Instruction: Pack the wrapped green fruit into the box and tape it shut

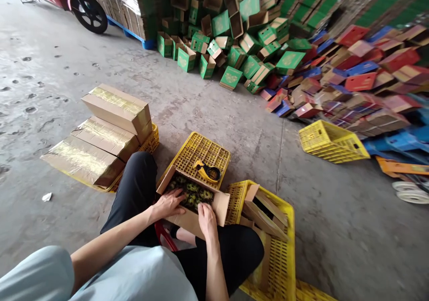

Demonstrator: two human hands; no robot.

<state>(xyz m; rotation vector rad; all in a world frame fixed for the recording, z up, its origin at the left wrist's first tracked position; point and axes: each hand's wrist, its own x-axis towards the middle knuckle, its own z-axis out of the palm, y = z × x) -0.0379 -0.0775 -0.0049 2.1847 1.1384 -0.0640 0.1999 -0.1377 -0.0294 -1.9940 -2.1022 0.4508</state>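
Taking the open cardboard carton [221,208] as the centre of the clock face, it sits between the person's knees, against the near edge of an upturned yellow crate [201,144]. Its walls look stiff but thin, so it should be light in itself and weighted mainly by its load; the long sides, low down, would be the sounder hold, since the loose end flap at 3 o'clock would likely bend. The dark green, lumpy pieces [192,193] inside may bruise or roll; what they are cannot be told. The left hand [170,204] lies at 8 o'clock with fingers extended over the near edge and pieces, clamped on nothing visible. The right hand [207,219] is at 4 o'clock with fingers curled at the near edge; whether its grip closes on anything cannot be told.

Around it, a heap of green cartons [236,56] lies well off at 12 to 1 o'clock, red and blue cartons [361,82] at 2. Taped cartons [97,135] stand at 10 o'clock, beyond a knee. At 4, a yellow crate of cartons [284,256] crowds the right side. Smallest, a yellow tape dispenser [208,171] lies on the upturned crate at 1 o'clock, obstructing space just past the far wall.
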